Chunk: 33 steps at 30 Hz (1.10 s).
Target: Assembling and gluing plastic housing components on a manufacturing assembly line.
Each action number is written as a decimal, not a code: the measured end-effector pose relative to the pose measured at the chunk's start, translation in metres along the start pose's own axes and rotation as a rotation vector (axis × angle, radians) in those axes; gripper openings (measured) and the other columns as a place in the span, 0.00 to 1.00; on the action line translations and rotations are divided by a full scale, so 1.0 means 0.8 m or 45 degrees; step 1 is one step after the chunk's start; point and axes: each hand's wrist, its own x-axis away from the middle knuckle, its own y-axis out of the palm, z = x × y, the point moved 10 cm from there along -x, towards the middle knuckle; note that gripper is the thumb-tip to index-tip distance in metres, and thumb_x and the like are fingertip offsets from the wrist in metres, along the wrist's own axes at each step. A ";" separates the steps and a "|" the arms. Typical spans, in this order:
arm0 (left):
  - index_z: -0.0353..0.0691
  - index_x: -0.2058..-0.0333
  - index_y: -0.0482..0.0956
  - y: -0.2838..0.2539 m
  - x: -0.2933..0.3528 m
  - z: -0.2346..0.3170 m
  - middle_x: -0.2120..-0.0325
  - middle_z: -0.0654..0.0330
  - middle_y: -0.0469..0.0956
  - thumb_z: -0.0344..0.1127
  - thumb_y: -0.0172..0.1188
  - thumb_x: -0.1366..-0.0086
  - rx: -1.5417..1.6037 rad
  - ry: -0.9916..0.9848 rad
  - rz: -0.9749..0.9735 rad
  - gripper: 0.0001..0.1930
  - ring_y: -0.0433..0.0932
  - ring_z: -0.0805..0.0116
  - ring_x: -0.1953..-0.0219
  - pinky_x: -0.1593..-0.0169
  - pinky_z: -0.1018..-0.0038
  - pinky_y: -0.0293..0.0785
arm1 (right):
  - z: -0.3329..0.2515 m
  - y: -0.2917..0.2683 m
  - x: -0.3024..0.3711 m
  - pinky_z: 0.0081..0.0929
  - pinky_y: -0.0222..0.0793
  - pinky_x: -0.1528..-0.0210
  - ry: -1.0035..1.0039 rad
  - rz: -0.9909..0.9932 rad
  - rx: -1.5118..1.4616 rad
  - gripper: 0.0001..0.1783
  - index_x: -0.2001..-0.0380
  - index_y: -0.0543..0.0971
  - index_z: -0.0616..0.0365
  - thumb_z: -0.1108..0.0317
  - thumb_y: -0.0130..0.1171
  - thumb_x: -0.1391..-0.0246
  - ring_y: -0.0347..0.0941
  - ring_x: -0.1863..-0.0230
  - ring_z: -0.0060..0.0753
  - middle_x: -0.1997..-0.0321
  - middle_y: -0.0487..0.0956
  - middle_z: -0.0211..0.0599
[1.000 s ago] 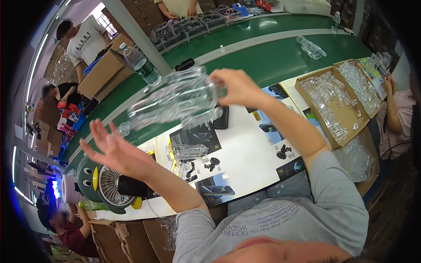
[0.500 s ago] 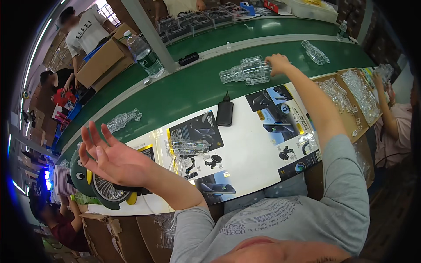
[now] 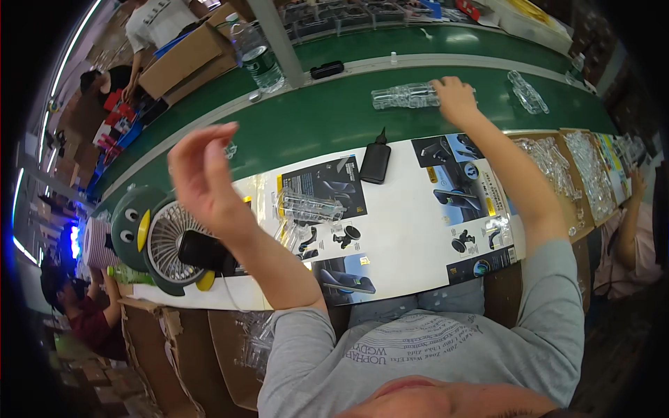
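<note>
My right hand [image 3: 457, 101] reaches far out over the green belt, its fingers closed round the right end of a clear plastic part [image 3: 405, 96]. That part lies lengthwise on the belt and points left. On the left, my raised left hand [image 3: 208, 184] hangs in the air above the table edge, fingers bent and slightly blurred, with nothing seen in it. Past its fingertips shows a bit of another clear part [image 3: 230, 150], mostly hidden by the hand. A further clear part [image 3: 528, 92] rests on the belt right of my right hand. Several clear pieces [image 3: 310, 207] lie on the printed cardboard sheet [image 3: 411, 216].
A black bottle with a pointed nozzle [image 3: 375, 161] lies on the sheet's far edge. A penguin-shaped fan [image 3: 132, 233] stands at left. Cardboard trays [image 3: 582, 184] of clear parts sit at right, near a co-worker. A water bottle [image 3: 261, 63] stands by the metal post [image 3: 279, 42].
My left hand has turned from an open palm to bent fingers and moved right. The part under my right hand looks narrower, as if turned. The whole view has shifted a little.
</note>
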 end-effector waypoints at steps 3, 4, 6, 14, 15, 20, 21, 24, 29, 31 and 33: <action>0.34 0.66 0.74 0.026 0.001 -0.057 0.70 0.57 0.77 0.29 0.50 0.39 -0.270 -0.230 -0.251 0.07 0.76 0.70 0.65 0.59 0.75 0.70 | -0.110 -0.028 0.034 0.43 0.62 0.50 -0.482 0.061 -0.265 0.27 0.51 0.69 0.50 0.77 0.52 0.60 0.65 0.47 0.40 0.52 0.70 0.38; 0.35 0.66 0.75 0.029 0.004 -0.080 0.70 0.58 0.77 0.32 0.51 0.39 -0.371 -0.331 -0.340 0.08 0.76 0.68 0.65 0.60 0.75 0.70 | -0.156 -0.041 0.051 0.44 0.60 0.47 -0.666 -0.002 -0.339 0.28 0.50 0.68 0.49 0.78 0.51 0.59 0.63 0.45 0.39 0.50 0.69 0.38; 0.37 0.66 0.76 0.037 0.016 -0.116 0.69 0.54 0.78 0.39 0.52 0.40 -0.910 -0.437 -0.610 0.12 0.77 0.62 0.65 0.59 0.71 0.70 | -0.216 -0.049 0.084 0.45 0.54 0.41 -0.920 0.095 -0.280 0.29 0.47 0.66 0.47 0.76 0.51 0.56 0.57 0.38 0.37 0.43 0.66 0.37; 0.34 0.69 0.81 -0.034 0.133 -0.193 0.69 0.48 0.79 0.57 0.52 0.42 -1.717 -0.677 -1.226 0.26 0.78 0.53 0.65 0.59 0.63 0.72 | -0.258 -0.001 0.100 0.52 0.44 0.36 -0.961 -0.115 -0.135 0.27 0.47 0.67 0.42 0.72 0.52 0.53 0.54 0.36 0.32 0.42 0.65 0.30; 0.34 0.68 0.81 -0.038 0.146 -0.193 0.70 0.48 0.79 0.57 0.52 0.42 -1.648 -0.751 -1.251 0.27 0.78 0.53 0.65 0.59 0.64 0.72 | -0.254 -0.005 0.101 0.52 0.45 0.36 -0.971 -0.036 -0.119 0.26 0.48 0.68 0.43 0.71 0.53 0.53 0.57 0.37 0.33 0.45 0.67 0.31; 0.34 0.75 0.80 -0.048 0.170 -0.205 0.76 0.48 0.78 0.54 0.56 0.44 -1.395 -0.788 -1.214 0.24 0.77 0.50 0.70 0.64 0.62 0.72 | -0.217 -0.073 0.113 0.47 0.48 0.37 -0.763 0.343 -0.455 0.22 0.56 0.70 0.49 0.76 0.55 0.58 0.62 0.42 0.33 0.52 0.70 0.31; 0.34 0.73 0.79 -0.044 0.168 -0.200 0.76 0.49 0.78 0.51 0.58 0.45 -1.394 -0.854 -1.233 0.21 0.77 0.50 0.69 0.63 0.62 0.72 | -0.206 -0.092 0.121 0.46 0.49 0.37 -0.689 0.396 -0.550 0.25 0.56 0.69 0.50 0.76 0.59 0.62 0.62 0.42 0.36 0.53 0.70 0.32; 0.32 0.70 0.78 -0.022 0.156 -0.189 0.71 0.46 0.78 0.52 0.60 0.47 -1.180 -0.852 -1.212 0.23 0.77 0.52 0.66 0.59 0.67 0.70 | -0.165 -0.120 0.143 0.46 0.49 0.37 -0.458 0.398 -0.904 0.30 0.54 0.68 0.51 0.75 0.62 0.67 0.61 0.42 0.38 0.53 0.71 0.32; 0.38 0.68 0.73 0.038 0.129 -0.135 0.55 0.50 0.68 0.30 0.60 0.46 -0.646 -0.488 -0.971 0.08 0.67 0.53 0.50 0.45 0.67 0.60 | -0.089 -0.116 0.171 0.25 0.63 0.52 0.061 0.677 -1.352 0.17 0.57 0.72 0.58 0.65 0.59 0.50 0.67 0.55 0.36 0.58 0.72 0.35; 0.38 0.68 0.73 0.070 0.128 -0.114 0.54 0.50 0.68 0.29 0.60 0.46 -0.575 -0.386 -0.917 0.07 0.67 0.52 0.49 0.46 0.66 0.62 | -0.066 -0.077 0.173 0.23 0.64 0.55 0.259 0.582 -1.787 0.18 0.55 0.71 0.57 0.63 0.58 0.49 0.68 0.59 0.31 0.61 0.72 0.32; 0.39 0.65 0.72 0.080 0.130 -0.113 0.54 0.50 0.68 0.28 0.58 0.44 -0.425 -0.317 -0.819 0.08 0.67 0.53 0.48 0.47 0.68 0.64 | -0.060 -0.038 0.168 0.13 0.64 0.68 0.511 0.445 -2.371 0.21 0.52 0.71 0.54 0.54 0.53 0.44 0.65 0.72 0.15 0.72 0.70 0.23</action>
